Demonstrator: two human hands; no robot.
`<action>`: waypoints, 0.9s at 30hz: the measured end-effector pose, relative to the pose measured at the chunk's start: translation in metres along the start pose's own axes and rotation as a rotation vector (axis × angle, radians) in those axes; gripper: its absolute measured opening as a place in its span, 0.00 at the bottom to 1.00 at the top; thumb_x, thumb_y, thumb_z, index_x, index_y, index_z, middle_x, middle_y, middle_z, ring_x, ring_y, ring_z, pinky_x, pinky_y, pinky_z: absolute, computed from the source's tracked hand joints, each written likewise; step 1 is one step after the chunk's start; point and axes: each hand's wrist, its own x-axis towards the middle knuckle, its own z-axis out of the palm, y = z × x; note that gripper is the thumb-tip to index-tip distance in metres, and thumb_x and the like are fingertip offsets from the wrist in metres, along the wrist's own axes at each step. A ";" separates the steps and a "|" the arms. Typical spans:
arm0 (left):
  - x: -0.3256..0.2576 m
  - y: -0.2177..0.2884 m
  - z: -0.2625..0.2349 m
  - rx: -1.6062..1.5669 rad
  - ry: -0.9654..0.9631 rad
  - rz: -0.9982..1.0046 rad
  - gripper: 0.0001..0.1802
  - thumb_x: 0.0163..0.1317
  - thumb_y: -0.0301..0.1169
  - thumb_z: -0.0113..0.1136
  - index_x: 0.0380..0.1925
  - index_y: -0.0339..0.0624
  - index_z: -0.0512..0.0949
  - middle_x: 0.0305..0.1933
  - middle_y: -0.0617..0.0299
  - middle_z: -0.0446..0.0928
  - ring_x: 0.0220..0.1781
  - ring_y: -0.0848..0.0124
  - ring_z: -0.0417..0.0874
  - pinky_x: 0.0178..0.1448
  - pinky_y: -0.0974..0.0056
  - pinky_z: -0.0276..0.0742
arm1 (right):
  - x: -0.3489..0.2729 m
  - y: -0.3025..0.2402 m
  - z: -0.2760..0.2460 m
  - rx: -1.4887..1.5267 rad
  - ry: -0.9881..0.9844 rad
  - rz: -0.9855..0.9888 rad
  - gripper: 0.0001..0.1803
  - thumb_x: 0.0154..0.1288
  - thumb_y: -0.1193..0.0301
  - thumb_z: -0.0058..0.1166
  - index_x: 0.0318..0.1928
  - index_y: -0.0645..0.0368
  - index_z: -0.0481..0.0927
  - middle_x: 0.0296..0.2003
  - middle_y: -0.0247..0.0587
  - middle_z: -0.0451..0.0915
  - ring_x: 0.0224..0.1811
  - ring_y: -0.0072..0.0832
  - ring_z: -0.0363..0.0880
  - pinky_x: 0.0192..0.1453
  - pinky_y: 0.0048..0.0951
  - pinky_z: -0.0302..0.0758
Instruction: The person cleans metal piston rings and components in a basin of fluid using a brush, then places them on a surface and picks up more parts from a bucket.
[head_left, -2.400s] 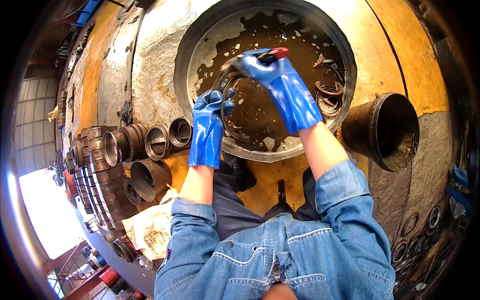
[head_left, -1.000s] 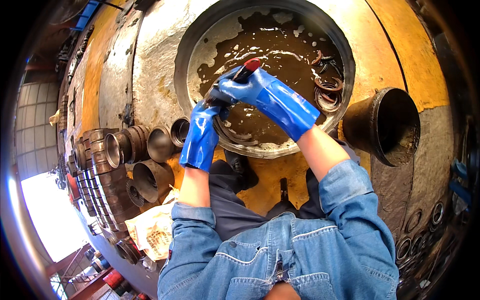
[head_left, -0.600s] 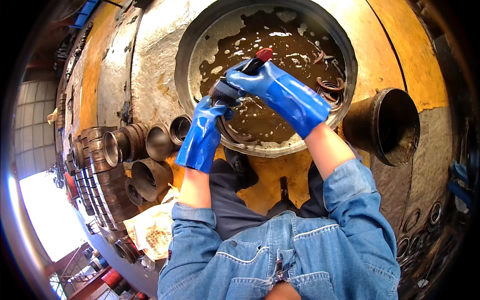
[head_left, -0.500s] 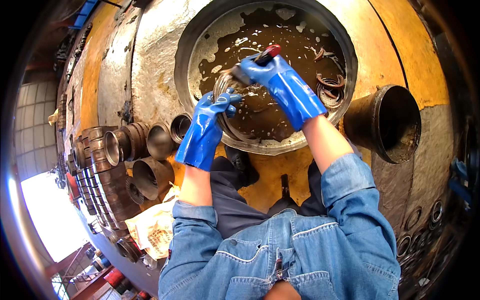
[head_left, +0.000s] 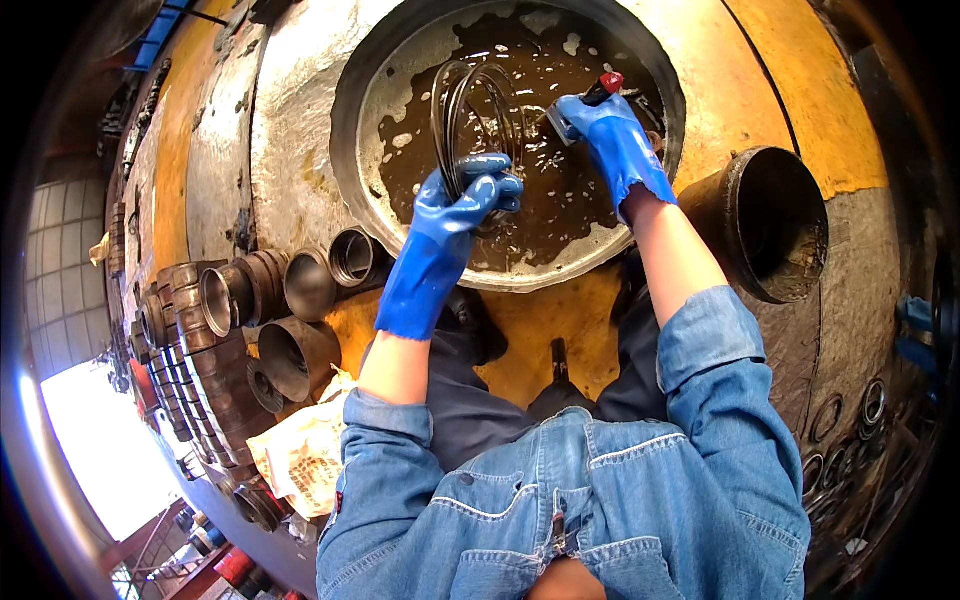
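Observation:
My left hand (head_left: 452,212), in a blue rubber glove, is closed round the lower edge of several thin metal rings (head_left: 446,130). They stand upright above a round metal basin (head_left: 352,150) of murky brown, foamy liquid. My right hand (head_left: 612,135), gloved in the same blue, grips a brush (head_left: 611,83) with a red-ended black handle over the basin's right part. The brush is apart from the rings, and its bristles are mostly hidden by the glove. Some curved pieces at the basin's right side are largely covered by my right hand.
Right of the basin a large dark cylinder (head_left: 785,225) lies on its side. Metal sleeves (head_left: 310,285) and rings stand in rows at the left, near a crumpled paper sack (head_left: 300,455). More rings (head_left: 872,402) lie at the lower right. My legs straddle the yellow floor below the basin.
The rings have been raised and tipped upright in my left hand. My right hand has moved away to the right with the brush, off the rings.

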 end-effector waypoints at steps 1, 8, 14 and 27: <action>0.001 -0.008 0.001 0.057 0.003 0.009 0.20 0.73 0.31 0.66 0.60 0.31 0.78 0.50 0.49 0.87 0.44 0.65 0.89 0.51 0.61 0.87 | 0.000 0.000 -0.006 -0.019 0.007 0.003 0.19 0.60 0.59 0.63 0.38 0.65 0.85 0.29 0.40 0.83 0.31 0.27 0.77 0.40 0.35 0.76; 0.019 -0.015 -0.068 -0.251 0.213 -0.238 0.30 0.80 0.46 0.53 0.66 0.28 0.70 0.55 0.42 0.84 0.37 0.67 0.84 0.44 0.65 0.85 | -0.001 -0.003 -0.003 0.010 -0.008 -0.013 0.17 0.61 0.57 0.62 0.30 0.60 0.86 0.26 0.36 0.82 0.32 0.23 0.77 0.40 0.32 0.73; 0.003 -0.011 -0.056 0.165 0.403 -0.032 0.16 0.78 0.33 0.55 0.58 0.33 0.77 0.59 0.47 0.83 0.50 0.63 0.87 0.47 0.65 0.84 | -0.004 -0.029 0.042 0.222 -0.480 -0.156 0.15 0.64 0.55 0.61 0.27 0.49 0.88 0.27 0.28 0.85 0.33 0.20 0.77 0.43 0.29 0.75; 0.004 -0.005 -0.072 0.105 0.398 -0.084 0.20 0.74 0.32 0.64 0.57 0.27 0.76 0.51 0.43 0.86 0.41 0.64 0.86 0.52 0.62 0.85 | 0.021 -0.009 0.066 0.023 -0.296 -0.085 0.17 0.67 0.55 0.66 0.40 0.57 0.87 0.30 0.33 0.84 0.33 0.18 0.78 0.42 0.30 0.74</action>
